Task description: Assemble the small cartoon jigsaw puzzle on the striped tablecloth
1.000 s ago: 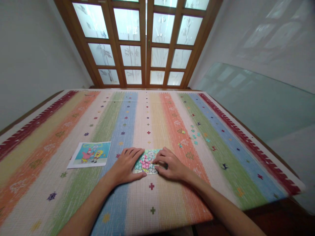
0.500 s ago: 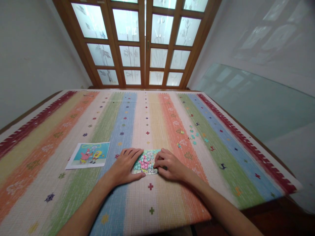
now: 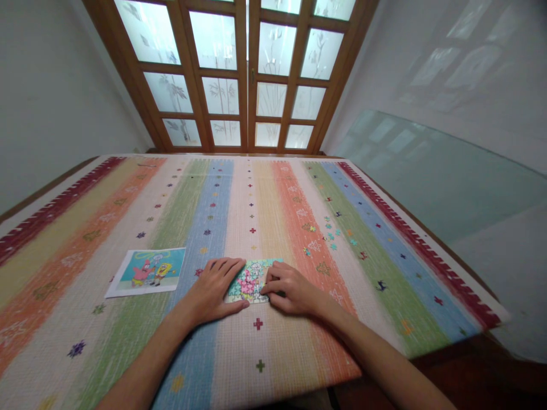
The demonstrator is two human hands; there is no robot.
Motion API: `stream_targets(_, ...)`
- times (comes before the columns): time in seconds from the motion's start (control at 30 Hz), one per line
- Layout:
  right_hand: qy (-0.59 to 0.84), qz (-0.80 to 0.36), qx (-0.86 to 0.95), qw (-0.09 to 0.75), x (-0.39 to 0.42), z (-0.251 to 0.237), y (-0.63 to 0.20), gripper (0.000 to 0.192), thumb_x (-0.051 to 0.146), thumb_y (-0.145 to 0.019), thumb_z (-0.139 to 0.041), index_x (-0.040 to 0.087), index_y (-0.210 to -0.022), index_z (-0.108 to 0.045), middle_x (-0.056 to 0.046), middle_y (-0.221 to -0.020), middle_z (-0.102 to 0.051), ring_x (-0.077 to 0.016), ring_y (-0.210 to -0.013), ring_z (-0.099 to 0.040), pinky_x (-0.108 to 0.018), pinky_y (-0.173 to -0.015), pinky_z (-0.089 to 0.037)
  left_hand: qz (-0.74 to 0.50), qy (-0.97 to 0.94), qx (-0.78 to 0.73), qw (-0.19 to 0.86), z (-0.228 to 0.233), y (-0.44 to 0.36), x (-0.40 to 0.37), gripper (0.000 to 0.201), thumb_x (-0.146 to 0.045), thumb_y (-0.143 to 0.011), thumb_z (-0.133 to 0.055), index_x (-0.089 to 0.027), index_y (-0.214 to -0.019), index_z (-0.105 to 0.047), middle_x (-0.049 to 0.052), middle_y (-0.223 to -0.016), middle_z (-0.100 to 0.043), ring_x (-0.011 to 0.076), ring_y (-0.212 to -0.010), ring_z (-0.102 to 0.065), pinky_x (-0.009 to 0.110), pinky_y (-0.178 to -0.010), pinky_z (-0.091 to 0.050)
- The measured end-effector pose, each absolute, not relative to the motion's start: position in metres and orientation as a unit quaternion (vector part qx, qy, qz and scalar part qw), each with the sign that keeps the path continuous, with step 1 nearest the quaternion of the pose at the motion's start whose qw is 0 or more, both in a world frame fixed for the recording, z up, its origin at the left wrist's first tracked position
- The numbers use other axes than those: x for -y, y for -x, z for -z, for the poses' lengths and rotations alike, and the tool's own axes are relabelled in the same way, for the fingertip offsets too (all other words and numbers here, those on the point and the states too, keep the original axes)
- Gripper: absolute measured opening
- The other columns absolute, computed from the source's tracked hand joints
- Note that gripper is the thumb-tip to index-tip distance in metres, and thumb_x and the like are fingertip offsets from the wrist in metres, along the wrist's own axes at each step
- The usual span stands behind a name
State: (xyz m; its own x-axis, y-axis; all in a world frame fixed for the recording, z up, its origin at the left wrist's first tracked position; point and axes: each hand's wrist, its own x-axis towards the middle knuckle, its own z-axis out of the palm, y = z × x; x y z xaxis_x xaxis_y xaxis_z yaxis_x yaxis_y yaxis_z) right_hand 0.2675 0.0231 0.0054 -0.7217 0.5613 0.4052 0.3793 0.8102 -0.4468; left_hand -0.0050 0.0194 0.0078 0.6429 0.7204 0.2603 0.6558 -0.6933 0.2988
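Observation:
A small assembled jigsaw puzzle (image 3: pixel 251 280) with pink and green parts lies flat on the striped cloth (image 3: pixel 239 205). My left hand (image 3: pixel 212 290) rests flat on its left edge, fingers spread over the cloth and the puzzle's border. My right hand (image 3: pixel 288 288) lies on the puzzle's right side, fingers curled, fingertips pressing on the pieces. Part of the puzzle is hidden under both hands. Several loose puzzle pieces (image 3: pixel 331 234) lie scattered on the cloth beyond my right hand.
A printed cartoon picture (image 3: pixel 147 271) lies to the left of my left hand. The cloth covers a table whose near edge runs below my forearms. A glass pane (image 3: pixel 431 171) leans on the right wall. A wooden-framed frosted door (image 3: pixel 245 74) stands behind.
The view has shifted slightly, so everything sits a bit lower-left in the picture. My right fingers have curled a little tighter on the puzzle. The left hand stays put.

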Motion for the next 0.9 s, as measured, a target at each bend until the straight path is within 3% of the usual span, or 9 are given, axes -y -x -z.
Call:
stream_targets(0.7, 0.256, -0.139, 0.927, 0.238, -0.0261, 0.0045, -0.2661, 0.020, 0.013, -0.085, -0.058, 0.021, -0.092, -0.075, -0.005, -0.085, -0.065, -0.0205, -0.081, -0.056, -0.036, -0.077, -0.048, -0.199, -0.906, -0.367, 0.073, -0.0051, 0.0072, -0.0216, 0.074, -0.052, -0.088, -0.070, -0.025, -0.150, -0.040, 0.012, -0.135, -0.061, 0.0340, -0.120, -0.057, 0.049, -0.104, -0.044)
stream_targets(0.9, 0.258, -0.173, 0.910, 0.274, -0.0263, -0.0045, -0.2676, 0.020, 0.014, -0.088, -0.057, 0.019, -0.092, -0.076, -0.005, -0.084, -0.066, -0.0190, -0.080, -0.058, -0.034, -0.077, -0.048, -0.193, -0.910, -0.363, 0.060, -0.0058, 0.0076, -0.0221, 0.073, -0.052, -0.089, -0.069, -0.022, -0.148, -0.040, 0.013, -0.135, -0.061, 0.0337, -0.119, -0.058, 0.049, -0.101, -0.045)
